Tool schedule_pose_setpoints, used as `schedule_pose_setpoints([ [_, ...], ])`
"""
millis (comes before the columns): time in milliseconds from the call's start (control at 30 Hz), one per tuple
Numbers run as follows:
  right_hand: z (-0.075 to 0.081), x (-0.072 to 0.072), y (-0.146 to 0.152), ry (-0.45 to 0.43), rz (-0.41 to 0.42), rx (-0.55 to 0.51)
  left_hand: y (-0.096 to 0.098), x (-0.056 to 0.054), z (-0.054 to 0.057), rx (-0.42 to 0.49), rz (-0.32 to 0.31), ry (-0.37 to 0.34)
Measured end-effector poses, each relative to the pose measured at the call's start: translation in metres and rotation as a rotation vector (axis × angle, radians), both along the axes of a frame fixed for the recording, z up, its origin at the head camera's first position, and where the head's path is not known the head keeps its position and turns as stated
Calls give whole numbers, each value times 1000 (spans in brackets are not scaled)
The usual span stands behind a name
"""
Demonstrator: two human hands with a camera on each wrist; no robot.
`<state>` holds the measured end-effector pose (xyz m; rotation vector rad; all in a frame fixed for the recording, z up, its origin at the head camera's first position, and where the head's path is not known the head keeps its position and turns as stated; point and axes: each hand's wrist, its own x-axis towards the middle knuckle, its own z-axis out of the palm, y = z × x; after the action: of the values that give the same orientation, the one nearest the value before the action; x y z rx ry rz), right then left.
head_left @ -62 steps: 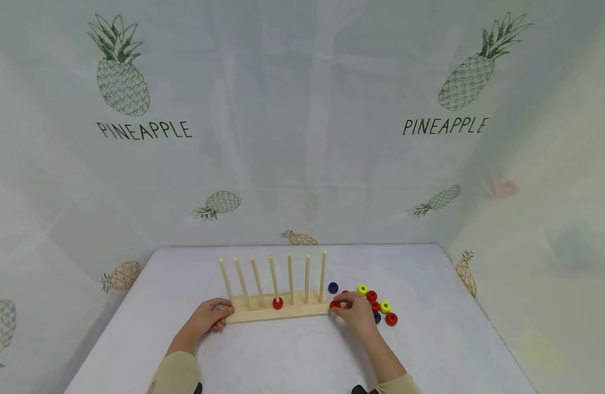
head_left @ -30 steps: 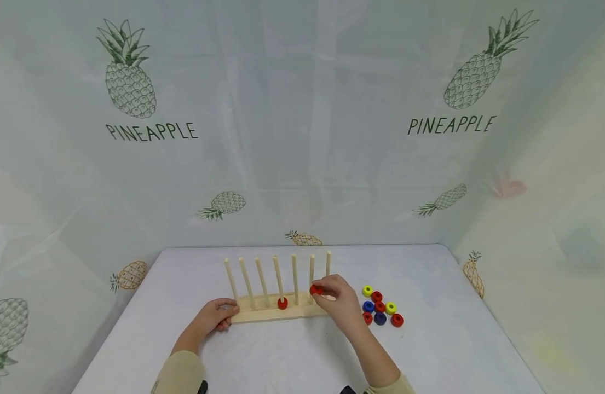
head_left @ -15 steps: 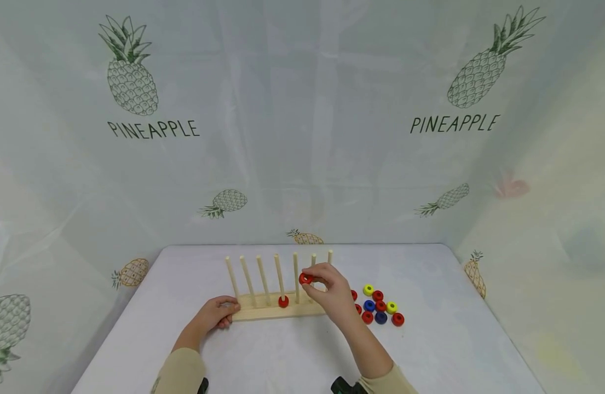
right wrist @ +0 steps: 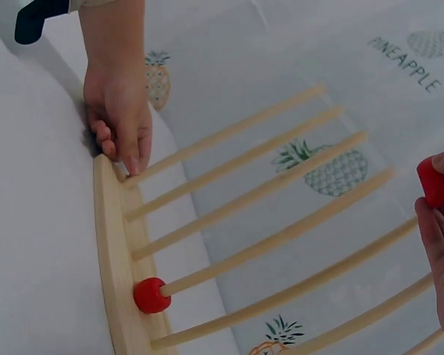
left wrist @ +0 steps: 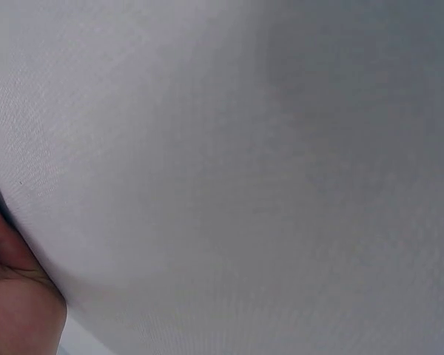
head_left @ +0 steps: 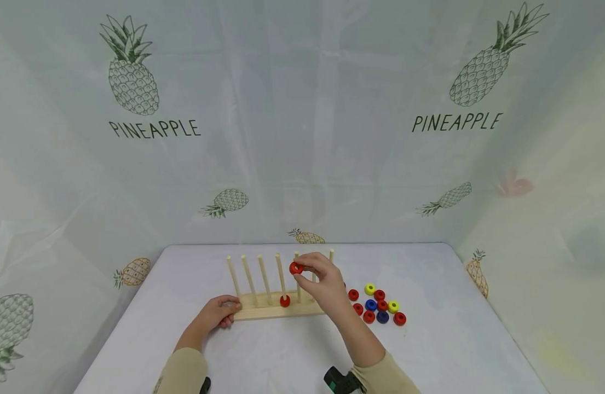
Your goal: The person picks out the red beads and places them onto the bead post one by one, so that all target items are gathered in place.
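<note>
Head view shows the right hand [head_left: 326, 283] pinching a red ring [head_left: 293, 270] near the top of the wooden peg rack [head_left: 263, 313], whose left end the left hand [head_left: 214, 313] grips.

In the head view, the right end of the wooden rack [head_left: 270, 312] is hidden by the right hand [head_left: 323, 279], and the three rightmost pegs [head_left: 299, 294] are partly covered. A dark ring [head_left: 344, 285] behind that hand is mostly concealed. The near side of the counter [head_left: 263, 355] is cut off. In the left wrist view, the left hand [left wrist: 21, 314] is cropped and a grey surface [left wrist: 229, 177] is blurred. In the right wrist view, the red ring [right wrist: 434, 183] is partly covered.
</note>
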<state>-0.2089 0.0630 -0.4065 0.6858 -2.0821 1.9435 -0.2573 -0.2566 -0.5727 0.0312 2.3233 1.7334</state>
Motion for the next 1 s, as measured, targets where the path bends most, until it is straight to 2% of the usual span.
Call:
schedule_pose_setpoints([
  [233, 6, -5, -9, 43, 26, -42, 0, 0, 1, -1, 3, 3],
  [400, 7, -10, -15, 77, 25, -57, -1, -2, -3, 0, 7, 3],
  [633, -15, -32, -21, 94, -50, -15, -1, -1, -3, 8, 8, 0],
  [833, -14, -35, -26, 112, -120, 59, -2, -1, -4, 10, 3, 6],
  [1000, -17, -39, -31, 115, -135, 57, -1, 0, -2, 2, 1, 10],
])
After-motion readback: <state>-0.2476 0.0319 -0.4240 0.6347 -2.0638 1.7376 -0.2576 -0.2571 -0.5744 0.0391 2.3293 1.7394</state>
